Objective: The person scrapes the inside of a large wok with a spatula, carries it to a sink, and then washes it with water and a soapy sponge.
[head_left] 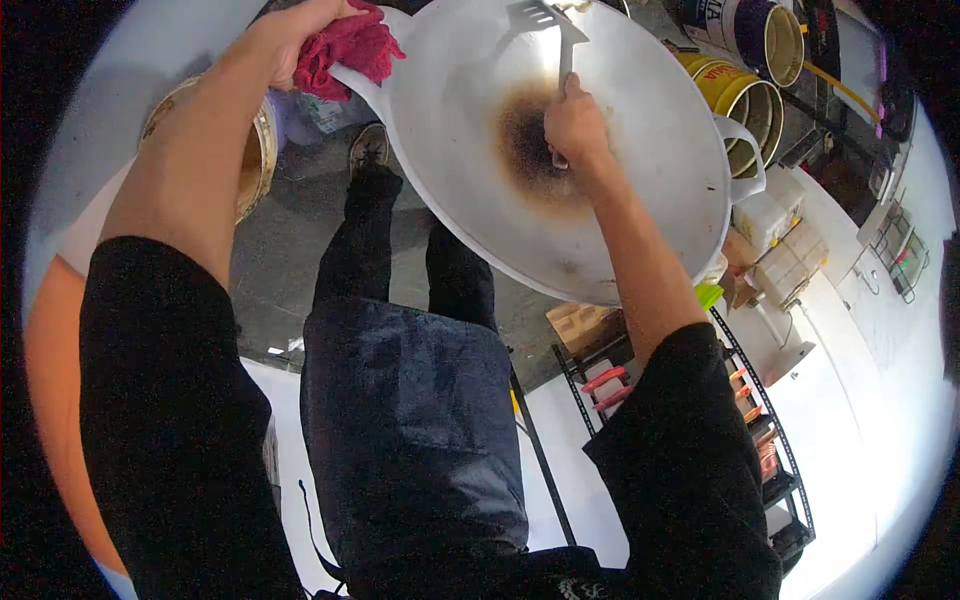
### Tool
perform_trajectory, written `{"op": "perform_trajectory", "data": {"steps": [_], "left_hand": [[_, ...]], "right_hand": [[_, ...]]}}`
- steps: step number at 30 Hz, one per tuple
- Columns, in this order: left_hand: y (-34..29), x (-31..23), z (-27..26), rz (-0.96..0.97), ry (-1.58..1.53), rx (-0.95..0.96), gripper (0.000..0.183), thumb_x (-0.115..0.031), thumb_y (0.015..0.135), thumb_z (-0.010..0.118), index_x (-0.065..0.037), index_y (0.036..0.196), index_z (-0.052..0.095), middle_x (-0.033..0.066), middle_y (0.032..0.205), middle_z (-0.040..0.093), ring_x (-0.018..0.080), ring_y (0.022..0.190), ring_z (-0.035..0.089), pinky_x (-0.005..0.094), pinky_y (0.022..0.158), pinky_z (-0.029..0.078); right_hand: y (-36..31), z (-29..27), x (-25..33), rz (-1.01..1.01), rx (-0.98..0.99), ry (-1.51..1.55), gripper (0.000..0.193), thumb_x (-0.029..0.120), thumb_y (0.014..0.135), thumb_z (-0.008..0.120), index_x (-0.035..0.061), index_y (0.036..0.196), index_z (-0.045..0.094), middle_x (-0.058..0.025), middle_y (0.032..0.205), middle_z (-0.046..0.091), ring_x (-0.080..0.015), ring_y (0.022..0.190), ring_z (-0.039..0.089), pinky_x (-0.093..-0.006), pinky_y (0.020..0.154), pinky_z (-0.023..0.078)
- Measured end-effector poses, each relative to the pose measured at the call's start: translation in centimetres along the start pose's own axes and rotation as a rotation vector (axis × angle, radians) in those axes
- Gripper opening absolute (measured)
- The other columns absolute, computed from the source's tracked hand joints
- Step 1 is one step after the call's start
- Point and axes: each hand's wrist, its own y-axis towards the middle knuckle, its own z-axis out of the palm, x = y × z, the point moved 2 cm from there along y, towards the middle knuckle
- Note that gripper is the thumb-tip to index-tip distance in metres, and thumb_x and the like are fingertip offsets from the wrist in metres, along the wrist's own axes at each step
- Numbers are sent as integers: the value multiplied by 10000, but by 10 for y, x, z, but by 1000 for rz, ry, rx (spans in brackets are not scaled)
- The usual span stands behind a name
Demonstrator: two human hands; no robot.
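A large, pale metal wok (440,140) tilts in front of me, with a round brown-black scorch mark in its middle. My left hand (290,40) is closed on a crumpled dark red cloth (352,52), which covers part of the wok's left handle. My right hand (578,125) is wrapped round the grip of a slotted metal spatula (567,55) over the wok's interior. The spatula's slotted end points toward the far rim, near a small pale bit that I cannot make out. On the right side, the wok's other handle (748,160) is free of any hand.
Yellow tins (735,95) and a purple-and-white bucket (765,40) lie beyond the wok at the right. A stained bucket (262,150) stands under my left forearm. Wrapped boxes (790,260), a cardboard box (585,325) and a black shelf rack (765,400) are to the right.
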Motion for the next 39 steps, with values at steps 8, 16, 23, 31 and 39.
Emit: {"op": "perform_trajectory", "data": {"steps": [8, 16, 23, 31, 39], "left_hand": [[-12, 9, -1, 139, 22, 18, 371, -437, 854, 500, -153, 1026, 665, 21, 897, 712, 191, 776, 667, 427, 669, 522], [7, 8, -8, -4, -7, 63, 373, -436, 860, 495, -165, 1060, 658, 8, 913, 710, 178, 800, 666, 426, 678, 520], [2, 6, 3, 14, 51, 94, 375, -455, 864, 518, -177, 1059, 676, -9, 905, 710, 157, 811, 665, 388, 641, 521], [-2, 10, -5, 16, 39, 28, 383, -470, 862, 504, -177, 1039, 677, -15, 913, 710, 160, 806, 662, 398, 653, 524], [-3, 8, -2, -8, 43, 14, 373, -458, 851, 512, -179, 1032, 682, -12, 933, 711, 167, 820, 661, 416, 676, 516]], "right_hand": [[-54, -33, -46, -252, 31, -128, 424, 169, 928, 449, -24, 1304, 475, -315, 977, 618, -479, 919, 598, -484, 779, 500], [-9, -1, -59, -57, 42, -86, 426, 200, 959, 426, 117, 1377, 444, -309, 986, 622, -470, 944, 600, -494, 819, 484], [44, 2, -39, -124, -98, -67, 446, 181, 894, 480, 79, 1328, 456, -289, 921, 631, -446, 860, 626, -516, 752, 488], [94, -54, -9, -238, -43, -227, 315, 251, 866, 451, 84, 1071, 621, -238, 937, 653, -421, 904, 632, -481, 801, 518], [94, -113, 12, -207, 268, -441, 328, 211, 888, 442, 8, 1074, 621, -203, 732, 643, -306, 586, 659, -414, 544, 561]]}}
